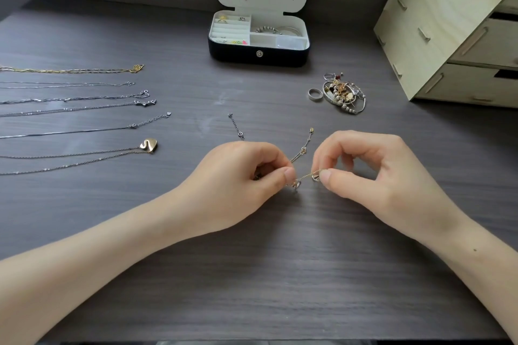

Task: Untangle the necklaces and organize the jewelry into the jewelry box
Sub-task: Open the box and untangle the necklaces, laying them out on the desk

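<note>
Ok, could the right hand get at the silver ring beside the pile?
Likely yes, once freed: the right hand pinches the gold chain, but bare table lies between it and the silver ring.

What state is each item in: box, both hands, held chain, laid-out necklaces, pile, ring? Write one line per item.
Box, open, lid upright.
Left hand, pinching the chain.
Right hand, pinching the chain.
Chain, stretched between both hands.
Necklaces, untangled, laid straight in rows on the table.
Pile, heaped and tangled.
Ring, lying loose beside the pile.
</note>
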Motion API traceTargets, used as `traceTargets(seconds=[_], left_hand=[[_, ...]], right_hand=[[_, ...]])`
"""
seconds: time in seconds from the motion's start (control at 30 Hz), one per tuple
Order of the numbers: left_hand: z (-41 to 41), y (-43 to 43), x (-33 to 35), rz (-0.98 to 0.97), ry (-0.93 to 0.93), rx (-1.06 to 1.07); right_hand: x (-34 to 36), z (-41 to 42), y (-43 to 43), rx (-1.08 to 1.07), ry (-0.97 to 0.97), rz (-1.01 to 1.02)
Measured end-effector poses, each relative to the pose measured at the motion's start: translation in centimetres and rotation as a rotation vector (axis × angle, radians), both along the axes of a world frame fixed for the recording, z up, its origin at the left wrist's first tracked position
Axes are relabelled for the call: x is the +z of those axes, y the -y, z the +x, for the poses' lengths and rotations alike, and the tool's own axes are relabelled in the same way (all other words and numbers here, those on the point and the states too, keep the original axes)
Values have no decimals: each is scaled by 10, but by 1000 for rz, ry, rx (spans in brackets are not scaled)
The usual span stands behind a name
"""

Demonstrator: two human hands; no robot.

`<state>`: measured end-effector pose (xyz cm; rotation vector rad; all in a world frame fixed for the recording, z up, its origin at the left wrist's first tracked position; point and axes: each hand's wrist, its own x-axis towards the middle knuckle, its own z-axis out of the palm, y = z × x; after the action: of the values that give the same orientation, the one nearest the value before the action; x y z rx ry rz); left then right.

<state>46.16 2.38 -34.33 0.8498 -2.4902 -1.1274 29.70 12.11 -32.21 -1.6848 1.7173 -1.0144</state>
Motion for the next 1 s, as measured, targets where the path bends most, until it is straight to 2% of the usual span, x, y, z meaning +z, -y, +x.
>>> traceTargets(seconds=[0.27, 0.43, 0.6, 0.83, 1.0], left_hand=[[-2, -3, 3, 7, 33, 2], [-2, -2, 3, 48, 38, 7], [-3, -1, 3, 42, 42, 33], [-3, 2, 4, 43, 44, 41], [-2, 3, 4, 37, 40, 43]], right_hand=[[0, 1, 4, 10, 486, 64], [0, 0, 7, -44, 642, 50], [-1, -1, 6, -21, 586, 99], [-4, 0, 3, -7, 278, 131], [-3, 0, 4, -39, 307, 113]])
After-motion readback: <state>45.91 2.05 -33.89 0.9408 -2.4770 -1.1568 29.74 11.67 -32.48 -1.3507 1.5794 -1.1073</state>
